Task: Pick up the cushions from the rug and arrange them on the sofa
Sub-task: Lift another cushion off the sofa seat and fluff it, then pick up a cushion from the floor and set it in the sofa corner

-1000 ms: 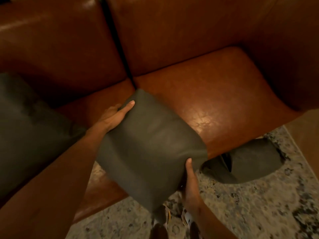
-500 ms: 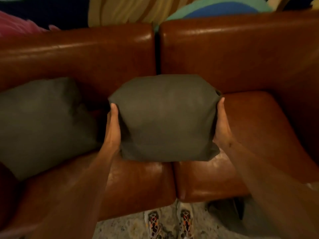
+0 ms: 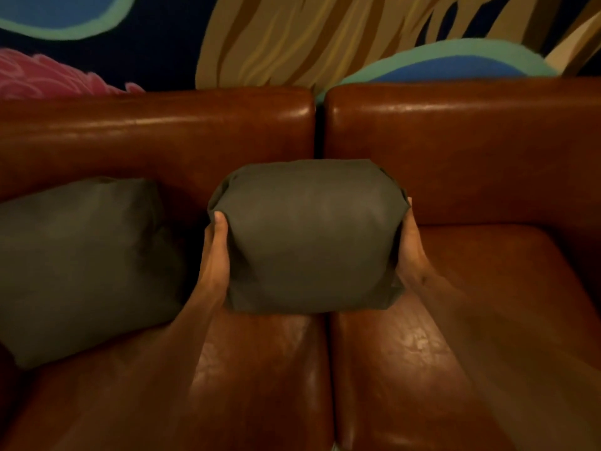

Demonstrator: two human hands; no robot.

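Note:
I hold a dark grey cushion point(image 3: 309, 236) upright between both hands, over the gap between the two seats of the brown leather sofa point(image 3: 471, 336). My left hand point(image 3: 214, 252) presses its left side and my right hand point(image 3: 411, 252) presses its right side. Its bottom edge rests on or just above the seat, close to the backrest. A second dark grey cushion point(image 3: 81, 265) leans against the backrest on the left seat, just beside my left hand.
The sofa backrest point(image 3: 455, 141) rises behind the held cushion. A colourful painted wall point(image 3: 292, 37) fills the top of the view. The right seat holds nothing. The rug is out of view.
The cushion has gone from tilted over the seat's front edge to upright at the backrest, a hand on each side. My view has risen, so the rug and the cushion on it have dropped out.

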